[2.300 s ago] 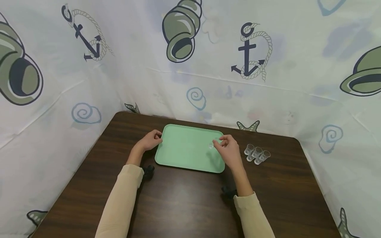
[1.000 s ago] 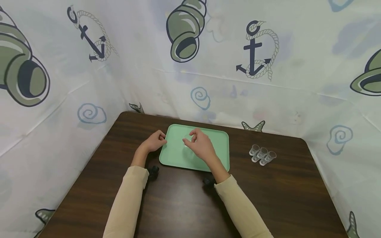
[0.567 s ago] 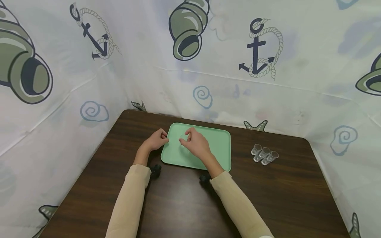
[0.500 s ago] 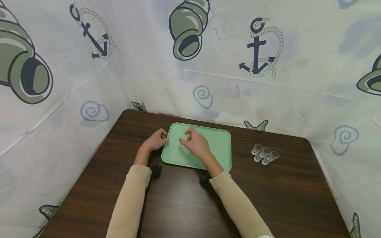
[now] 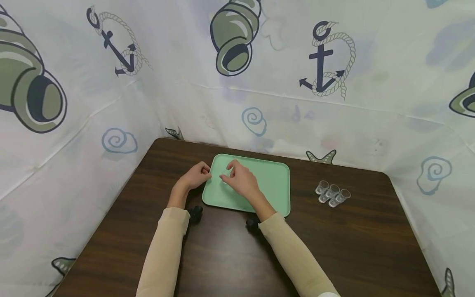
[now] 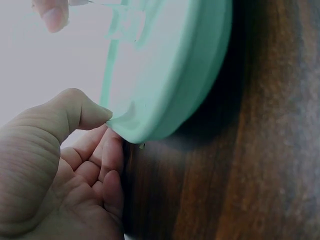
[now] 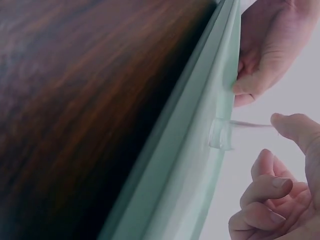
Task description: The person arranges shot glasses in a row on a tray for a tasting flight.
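Observation:
A light green tray [image 5: 269,183] lies on the dark wooden table. My left hand [image 5: 193,176] pinches its left rim between thumb and curled fingers, seen closely in the left wrist view. Over the left part of the tray, my right hand [image 5: 243,181] holds a small clear cup [image 7: 220,134] by its upper part, thumb on one side. The cup is upright with its base at the tray's surface; whether it bears its full weight there, I cannot tell. Fingers hide part of the cup in the head view.
Three more clear cups [image 5: 329,193] stand close together on the table [image 5: 356,247], right of the tray. A patterned white cloth [image 5: 185,62] hangs behind and beside the table. Dark wrist cameras sit under both forearms.
My right hand has carried the clear cup leftward from the tray's right side to its left part, slowing lately. My left hand stays at the left rim. The head view has shifted slightly.

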Demonstrator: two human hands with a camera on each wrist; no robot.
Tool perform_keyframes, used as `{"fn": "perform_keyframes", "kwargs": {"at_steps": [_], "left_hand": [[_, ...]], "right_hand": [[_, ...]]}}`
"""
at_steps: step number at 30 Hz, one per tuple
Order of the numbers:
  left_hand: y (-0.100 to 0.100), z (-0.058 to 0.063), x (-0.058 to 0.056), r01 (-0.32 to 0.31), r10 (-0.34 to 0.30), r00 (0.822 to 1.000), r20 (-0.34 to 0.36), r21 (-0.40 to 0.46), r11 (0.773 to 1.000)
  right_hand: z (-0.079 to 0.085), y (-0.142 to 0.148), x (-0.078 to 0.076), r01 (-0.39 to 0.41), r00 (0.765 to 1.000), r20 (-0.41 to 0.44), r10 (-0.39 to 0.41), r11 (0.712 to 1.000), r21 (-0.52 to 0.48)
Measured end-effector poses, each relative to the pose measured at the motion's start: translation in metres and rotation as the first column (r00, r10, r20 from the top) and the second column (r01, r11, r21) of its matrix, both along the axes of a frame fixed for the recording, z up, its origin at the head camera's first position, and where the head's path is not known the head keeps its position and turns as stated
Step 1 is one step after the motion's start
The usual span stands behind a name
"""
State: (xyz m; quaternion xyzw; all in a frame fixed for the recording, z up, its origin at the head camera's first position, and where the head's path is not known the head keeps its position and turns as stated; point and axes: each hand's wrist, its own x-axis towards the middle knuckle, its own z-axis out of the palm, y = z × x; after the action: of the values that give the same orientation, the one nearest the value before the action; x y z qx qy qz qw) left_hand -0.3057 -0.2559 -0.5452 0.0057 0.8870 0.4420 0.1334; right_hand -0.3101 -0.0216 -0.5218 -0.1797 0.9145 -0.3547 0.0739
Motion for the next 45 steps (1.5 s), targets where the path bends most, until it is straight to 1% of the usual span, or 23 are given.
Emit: {"fn": "perform_keyframes", "kwargs": {"at_steps": [7, 11, 15, 19, 25, 31, 34, 40, 45], "left_hand": [[0.002, 0.0, -0.001, 0.0, 0.0, 1.0, -0.008, 0.001, 1.0], [0.002, -0.002, -0.002, 0.0, 0.0, 1.0, -0.013, -0.013, 1.0], [0.002, -0.003, -0.003, -0.012, 0.012, 1.0, -0.019, -0.017, 1.0], [0.001, -0.004, -0.003, -0.02, 0.02, 1.0, -0.016, -0.004, 1.0], [0.0, -0.004, -0.003, -0.023, 0.023, 1.0, -0.011, -0.01, 1.0], [0.001, -0.003, -0.004, -0.014, 0.014, 1.0, 0.001, 0.002, 1.0], [0.001, -0.002, -0.003, -0.01, 0.01, 1.0, 0.003, 0.001, 1.0], [0.002, -0.002, -0.003, -0.008, 0.008, 1.0, -0.005, 0.0, 1.0], [0.003, -0.003, -0.003, -0.003, 0.003, 1.0, -0.002, 0.009, 1.0]], "right_hand": [[0.0, 0.001, -0.001, -0.008, 1.0, 0.017, 0.007, 1.0, 0.009], [0.002, 0.004, 0.001, -0.022, 0.999, 0.038, 0.022, 1.0, -0.003], [0.005, 0.008, 0.004, -0.035, 0.998, 0.051, 0.036, 0.999, -0.015], [0.007, 0.012, 0.006, -0.036, 0.998, 0.043, 0.037, 0.999, -0.017], [0.013, 0.026, 0.01, -0.023, 0.999, 0.039, 0.025, 0.999, -0.032], [0.015, 0.046, 0.015, 0.019, 1.0, 0.021, -0.019, 0.999, -0.036], [0.017, 0.057, 0.018, 0.061, 0.998, 0.011, -0.061, 0.997, -0.039], [0.025, 0.084, 0.023, 0.178, 0.984, -0.014, -0.178, 0.983, -0.035], [0.036, 0.111, 0.023, 0.223, 0.974, -0.03, -0.223, 0.975, 0.0]]}}
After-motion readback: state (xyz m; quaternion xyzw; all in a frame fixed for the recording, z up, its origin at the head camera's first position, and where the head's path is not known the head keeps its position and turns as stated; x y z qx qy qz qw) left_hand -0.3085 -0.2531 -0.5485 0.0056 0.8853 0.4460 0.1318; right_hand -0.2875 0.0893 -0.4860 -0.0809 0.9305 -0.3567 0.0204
